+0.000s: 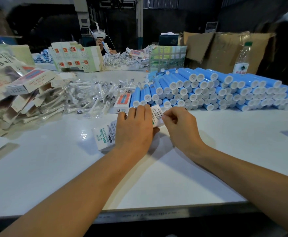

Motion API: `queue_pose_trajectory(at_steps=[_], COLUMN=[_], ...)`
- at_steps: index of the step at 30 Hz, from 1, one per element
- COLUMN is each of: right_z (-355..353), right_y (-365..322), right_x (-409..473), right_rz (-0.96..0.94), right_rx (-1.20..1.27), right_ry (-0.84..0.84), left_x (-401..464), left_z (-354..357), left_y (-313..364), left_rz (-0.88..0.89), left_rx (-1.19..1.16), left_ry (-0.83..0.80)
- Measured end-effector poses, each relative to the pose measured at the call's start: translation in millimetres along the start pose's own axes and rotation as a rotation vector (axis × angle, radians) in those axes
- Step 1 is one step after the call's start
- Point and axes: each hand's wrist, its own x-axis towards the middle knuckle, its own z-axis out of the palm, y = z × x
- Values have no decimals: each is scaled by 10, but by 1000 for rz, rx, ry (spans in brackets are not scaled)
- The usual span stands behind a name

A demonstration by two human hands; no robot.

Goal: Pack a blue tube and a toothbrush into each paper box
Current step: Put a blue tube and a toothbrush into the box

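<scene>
A white paper box [104, 135] with green print lies slanted on the white table in front of me. My left hand [134, 129] lies over its middle and grips it. My right hand [179, 124] pinches the box's end flap [156, 112], which bears a barcode. Behind the hands a big stack of blue tubes [208, 89] with white caps stretches to the right. A heap of toothbrushes in clear wrappers [92, 96] lies to the left of the tubes. The box's inside is hidden.
Flat and folded paper boxes [20, 93] pile up at the left. A red-printed box [122, 102] sits by the tubes. A water bottle [242, 59] and cardboard cartons [225, 48] stand at the back right. Another person [102, 41] works across the table.
</scene>
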Motion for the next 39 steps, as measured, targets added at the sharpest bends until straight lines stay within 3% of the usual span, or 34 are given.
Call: queue_pose_trajectory(at_steps=[6, 15, 22, 32, 36, 39], right_z=[-9, 6, -15, 8, 9, -7], right_y=[-17, -15, -7, 9, -17, -41], right_x=[23, 7, -15, -37, -38, -25], right_rz=[1, -32, 61, 67, 25, 11], right_rx=[92, 41, 163, 188, 247, 384], right_ry=[-26, -23, -2, -22, -26, 14], left_x=[5, -12, 24, 20, 69, 156], left_z=[6, -12, -11, -15, -21, -112], left_y=[-7, 31, -42, -9, -57, -160], left_rz=[-3, 35, -33, 2, -37, -88], left_rx=[-37, -25, -28, -6, -88, -333], left_ry=[-15, -35, -74, -66, -54, 27])
